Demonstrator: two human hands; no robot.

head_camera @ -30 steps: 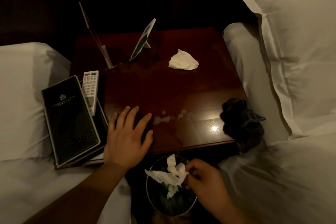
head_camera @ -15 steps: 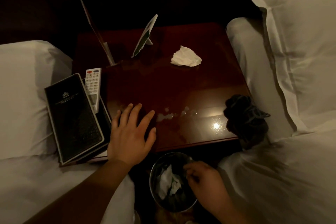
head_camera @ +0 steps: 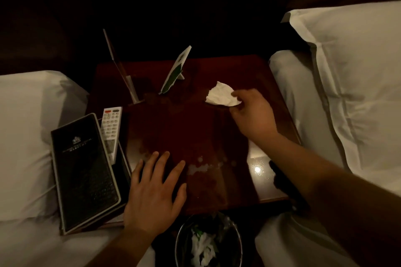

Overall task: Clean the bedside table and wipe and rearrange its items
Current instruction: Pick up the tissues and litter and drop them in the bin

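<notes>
Moved right hand up from the waste bin to the crumpled tissue near the far right corner of the bench. Pinched the tissue's right edge between thumb and fingers; could not tell lifted from resting. Kept left hand flat near the front left corner, all digits spread and released, gripping nothing. Saw pale wet spots just right of that hand, near the front edge. Found a standing card toward the far edge and a tilted sign holder at the far left corner. Noted white remote just beside black folder at the left edge, overhanging the left bed. Spotted white paper scraps inside the bin, below the front edge. Made out a dark cloth at the near right corner, mostly hidden behind the right forearm.
</notes>
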